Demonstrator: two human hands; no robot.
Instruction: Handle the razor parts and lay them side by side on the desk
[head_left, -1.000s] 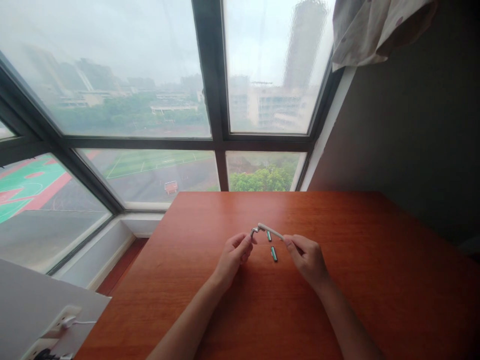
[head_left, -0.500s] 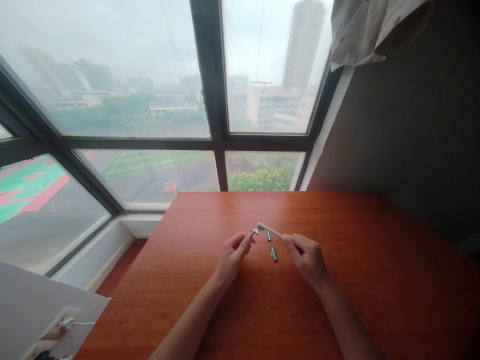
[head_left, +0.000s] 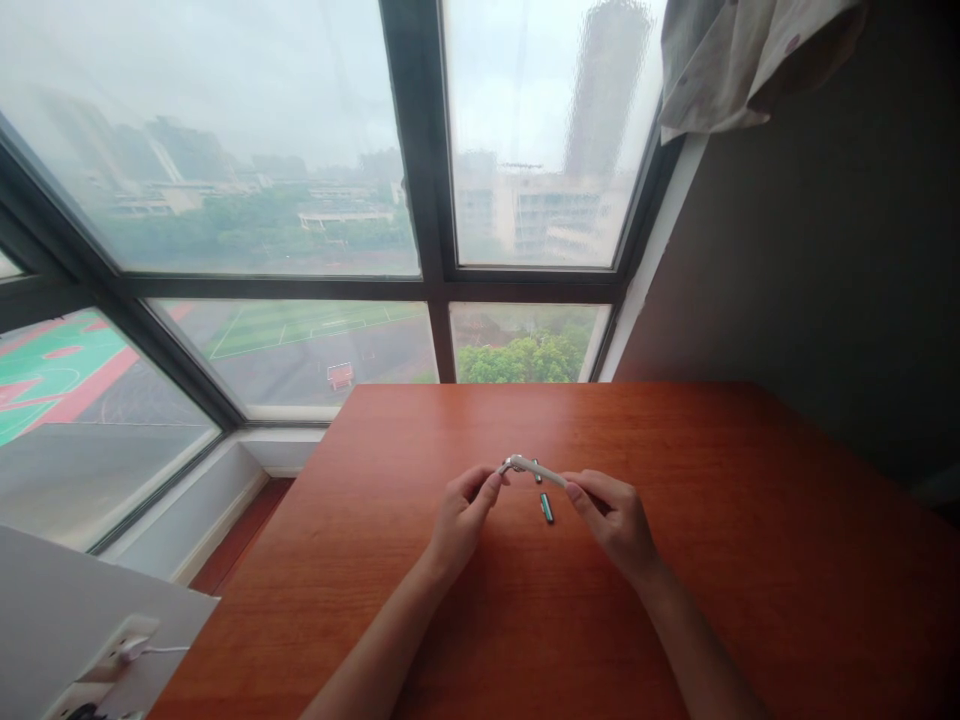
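Between the thumb and fingers of my left hand (head_left: 466, 508) is a small silver razor handle (head_left: 506, 465), its end pointing up and to the right. My right hand (head_left: 611, 510) pinches a pale, slim toothbrush (head_left: 544, 471) by its handle. The brush's head lies against the silver end of the razor handle, above the table. Just below and behind the brush are two dark razor cartridges with green strips. The nearer cartridge (head_left: 547, 508) lies in plain sight; the farther cartridge (head_left: 537, 476) is partly covered by the toothbrush.
Both hands are over a reddish-brown wooden table (head_left: 480, 620). Beyond its far edge stand large windows with dark frames (head_left: 442, 285). A wall socket with a white plug (head_left: 133, 648) is low at the left, and fabric (head_left: 742, 70) hangs at upper right.
The toothbrush head has dropped slightly onto the razor handle's end and now covers more of the farther cartridge. Both hands keep nearly the same place.
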